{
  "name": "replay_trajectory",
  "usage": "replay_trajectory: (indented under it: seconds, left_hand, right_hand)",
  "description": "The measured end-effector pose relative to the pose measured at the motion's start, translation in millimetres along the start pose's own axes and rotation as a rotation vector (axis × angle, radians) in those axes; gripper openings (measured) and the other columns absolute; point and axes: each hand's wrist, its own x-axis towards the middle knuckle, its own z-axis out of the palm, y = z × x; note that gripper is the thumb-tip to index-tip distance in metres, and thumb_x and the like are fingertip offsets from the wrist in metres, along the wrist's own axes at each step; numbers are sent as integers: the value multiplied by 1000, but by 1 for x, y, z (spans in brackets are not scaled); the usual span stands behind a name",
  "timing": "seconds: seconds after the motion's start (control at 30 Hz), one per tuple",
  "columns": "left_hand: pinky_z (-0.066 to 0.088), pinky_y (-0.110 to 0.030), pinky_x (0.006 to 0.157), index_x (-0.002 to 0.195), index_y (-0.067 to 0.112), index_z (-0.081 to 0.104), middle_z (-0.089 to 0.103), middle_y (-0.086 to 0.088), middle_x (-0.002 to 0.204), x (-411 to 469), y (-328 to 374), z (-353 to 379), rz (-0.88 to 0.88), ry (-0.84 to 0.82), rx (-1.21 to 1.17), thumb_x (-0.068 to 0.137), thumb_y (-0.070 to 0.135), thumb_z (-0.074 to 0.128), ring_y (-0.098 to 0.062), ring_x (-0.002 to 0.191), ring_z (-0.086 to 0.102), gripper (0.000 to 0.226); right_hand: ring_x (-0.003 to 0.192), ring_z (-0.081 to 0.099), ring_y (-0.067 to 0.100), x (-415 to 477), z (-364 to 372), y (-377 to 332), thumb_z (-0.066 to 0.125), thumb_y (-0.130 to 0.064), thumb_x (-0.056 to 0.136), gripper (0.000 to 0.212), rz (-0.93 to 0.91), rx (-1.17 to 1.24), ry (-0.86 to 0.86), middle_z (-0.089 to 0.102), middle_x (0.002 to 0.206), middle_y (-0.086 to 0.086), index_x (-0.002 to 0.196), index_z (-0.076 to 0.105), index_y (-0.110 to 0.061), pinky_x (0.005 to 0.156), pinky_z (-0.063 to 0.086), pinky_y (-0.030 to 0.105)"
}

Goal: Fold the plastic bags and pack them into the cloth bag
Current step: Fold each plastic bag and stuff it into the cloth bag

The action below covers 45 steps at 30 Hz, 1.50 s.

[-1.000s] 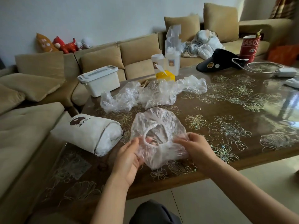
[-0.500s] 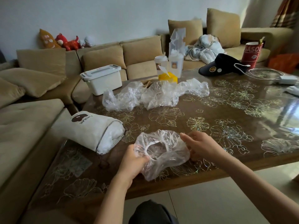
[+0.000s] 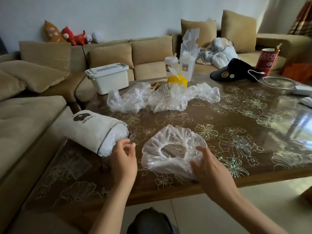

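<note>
- Nearest, two bare forearms stretch forward over the near edge of the surface (image 3: 219,115), one hand at the end of each.
- The left hand (image 3: 124,159) holds nothing. Its grip is released and the fingers are loosely spread, with the tips just beside the mouth of the cloth bag (image 3: 91,129). I cannot tell whether they touch it.
- The right hand (image 3: 209,168) lies palm down on one plastic bag (image 3: 177,137). Its grip is also released, with the fingers and thumb splayed and pressing the bag's near right edge onto the surface.
- That bag lies flattened and roundish, its gathered opening facing up, apart from the left hand.
- The one cloth bag is white with a dark logo. It lies on its side at the surface's left edge, with its mouth toward the person and white plastic filling it.
- Farther on sits a crumpled pile of clear bags (image 3: 162,97). I cannot tell how many there are.
- Behind the pile are one yellow box (image 3: 179,81), two white cups (image 3: 170,65), one white lidded tub (image 3: 108,81), one black visor (image 3: 236,68) and one red cup (image 3: 267,63).
- Farthest, a tan sofa (image 3: 109,54) runs along the wall.
</note>
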Motion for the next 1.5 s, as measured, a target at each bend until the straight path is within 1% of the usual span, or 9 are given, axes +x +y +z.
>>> replay_trajectory:
  seconds: [0.2, 0.37, 0.5, 0.67, 0.93, 1.1, 1.27, 1.37, 1.5]
  left_hand:
    - [39, -2, 77, 122, 14, 59, 60, 3, 119, -26, 28, 16, 435, -335, 179, 97, 16, 48, -2, 102, 52, 28]
    - [23, -24, 109, 144, 22, 35, 34, 5, 150, -31, 15, 23, 376, -619, 293, 93, 41, 53, -11, 138, 27, 57]
    - [-15, -41, 115, 150, 25, -10, -16, 7, 156, -27, 0, 17, 281, -895, 542, 75, 57, 66, -13, 141, -22, 111]
    - [-20, -43, 113, 146, 25, -23, -34, 7, 149, -23, -4, 8, 237, -1001, 727, 64, 64, 70, -16, 135, -35, 130]
    - [-6, -23, 112, 148, 32, 18, 7, 14, 156, -65, 39, 1, 458, -684, 480, 80, 59, 57, -3, 142, -3, 83]
    - [-23, -38, 108, 150, 19, -3, -16, 1, 157, -96, 25, 25, 595, -827, 798, 93, 17, 55, -17, 143, -17, 82]
    - [-19, -21, 106, 145, 33, 2, -9, 19, 149, -85, 19, 20, 502, -781, 502, 103, 13, 29, 3, 137, -13, 54]
    - [-16, -15, 106, 144, 40, 7, -8, 24, 145, -77, 23, 12, 437, -790, 393, 103, 21, 27, 9, 131, -13, 49]
    - [3, -5, 104, 142, 35, 30, 15, 31, 136, -61, 26, 2, 425, -691, 306, 102, 20, 35, 14, 128, 10, 44]
  right_hand:
    - [73, 58, 23, 6, -12, -8, 70, -8, 80, 17, -213, -90, 374, 57, 91, 7, 96, 66, -8, 55, 41, 26]
    - [111, 55, 16, 57, -4, -9, 53, -1, 91, 33, -309, 100, -9, 57, 125, 3, 123, 57, -11, 100, 42, 26]
    - [142, 21, 15, 59, 9, 20, 45, -43, 95, 62, -339, -146, -355, 21, 156, -4, 149, 22, -24, 118, 13, 31]
    - [140, -25, 7, 54, 2, 56, -10, -85, 67, 88, -448, -421, -459, -19, 154, -11, 140, -20, -37, 111, -21, 27]
    - [138, 9, -5, 41, -27, 48, 55, -43, 90, 60, -470, -58, -345, 12, 148, -25, 142, 23, -38, 116, 14, 26]
    - [137, 14, -3, 35, -27, 47, 51, -65, 82, 76, -523, -129, -552, 17, 151, -20, 145, 27, -31, 117, 17, 23]
    - [131, 4, -8, 35, -20, 49, 29, -86, 66, 97, -589, -307, -510, 7, 150, -25, 147, 18, -36, 109, 0, 14]
    - [133, 11, -2, 37, -20, 50, 46, -73, 72, 85, -543, -208, -465, 9, 153, -21, 145, 20, -39, 111, 11, 22]
    - [118, 48, 12, 50, -11, 53, 67, -39, 80, 48, -657, -127, -153, 54, 132, -4, 124, 56, -23, 100, 39, 31]
